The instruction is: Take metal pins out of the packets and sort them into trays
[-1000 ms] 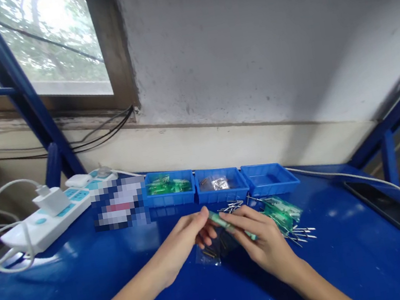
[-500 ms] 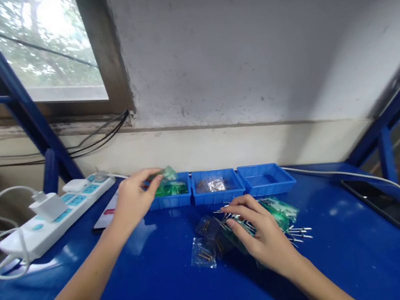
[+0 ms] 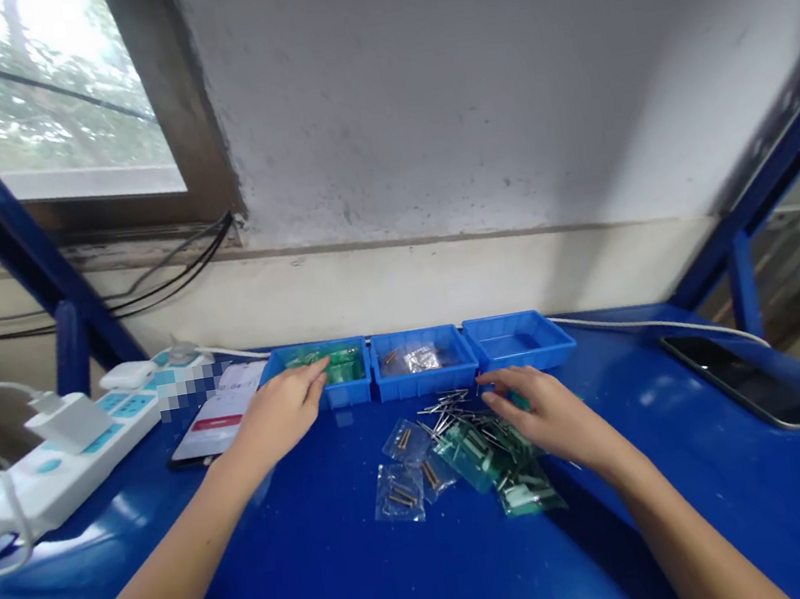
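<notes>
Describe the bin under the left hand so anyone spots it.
At the back of the blue table, against the wall, three blue bins stand in a row. Yours is the left bin, with the left hand's fingertips over it. Unlike its neighbours, it holds green packets.

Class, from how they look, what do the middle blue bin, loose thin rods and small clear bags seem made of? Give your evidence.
Middle blue bin: probably moulded plastic, slightly glossy; even colour, ribbed walls.
Loose thin rods: likely metal, bright and silvery; they reflect light.
Small clear bags: apparently thin plastic film, shiny; contents show through.
</notes>
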The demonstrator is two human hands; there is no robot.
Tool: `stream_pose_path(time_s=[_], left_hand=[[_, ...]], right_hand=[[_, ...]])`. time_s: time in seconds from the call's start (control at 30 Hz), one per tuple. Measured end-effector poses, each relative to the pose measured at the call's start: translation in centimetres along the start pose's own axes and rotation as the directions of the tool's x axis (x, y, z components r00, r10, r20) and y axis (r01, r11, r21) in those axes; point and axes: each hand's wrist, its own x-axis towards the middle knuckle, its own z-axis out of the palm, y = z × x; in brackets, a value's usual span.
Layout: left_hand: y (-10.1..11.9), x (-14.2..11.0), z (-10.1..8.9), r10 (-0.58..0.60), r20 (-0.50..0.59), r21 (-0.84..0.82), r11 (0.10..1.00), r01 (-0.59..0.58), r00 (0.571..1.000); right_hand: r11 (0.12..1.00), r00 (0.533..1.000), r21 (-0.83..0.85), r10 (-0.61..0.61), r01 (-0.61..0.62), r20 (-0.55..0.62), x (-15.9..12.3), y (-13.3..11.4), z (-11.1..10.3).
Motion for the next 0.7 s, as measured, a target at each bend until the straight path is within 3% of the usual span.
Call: stream_pose_path(time_s=[0.1,0.2,0.3,0.37,0.43,0.57,0.63,0.7], left_hand=[[0.9,-1.0,0.3,-0.008,-0.046,0.100,0.995,0.013,0.999],[2.4,-2.0,0.2,0.017,-0.154,0.079,0.997,-0.005,0.988],[4.1,-2.6,-0.1,0.042,-0.254,-0.028,0.998,-0.051,0.966],[5.3,-3.0,-0.1,0.081,-0.261,-0.081,0.991,-0.105,0.962],[6.4,-3.4,0.0,0.126,-0.218,-0.136,0.978,-0.158,0.968],[8.7,-4.6,-0.3,0.209,-0.020,-0.311,0.928,-0.205,0.978],[9.9,-5.1,-0.8,0.222,0.084,-0.452,0.877,-0.162,0.971],[11.0,-5.5,-1.1,0.182,0.216,-0.605,0.796,-0.015,0.959]], right_hand=[[0.999,0.991,-0.036,-0.022,0.027,0.130,-0.5,1.2,-0.2],[0.999,0.973,-0.035,-0.026,0.035,0.228,-1.0,2.1,-0.6],[0.999,0.970,-0.022,-0.018,0.024,0.242,-1.3,2.6,-0.9],[1.000,0.972,-0.023,0.003,0.003,0.235,-1.2,2.7,-0.9],[1.000,0.975,0.003,0.023,-0.024,0.220,-0.9,2.5,-0.9],[0.975,0.987,0.208,0.053,-0.085,0.154,-0.2,1.5,-0.3],[0.925,0.987,0.353,0.097,-0.137,0.129,0.0,0.8,0.1],[0.856,0.986,0.489,0.139,-0.166,0.092,0.1,-0.2,0.6]])
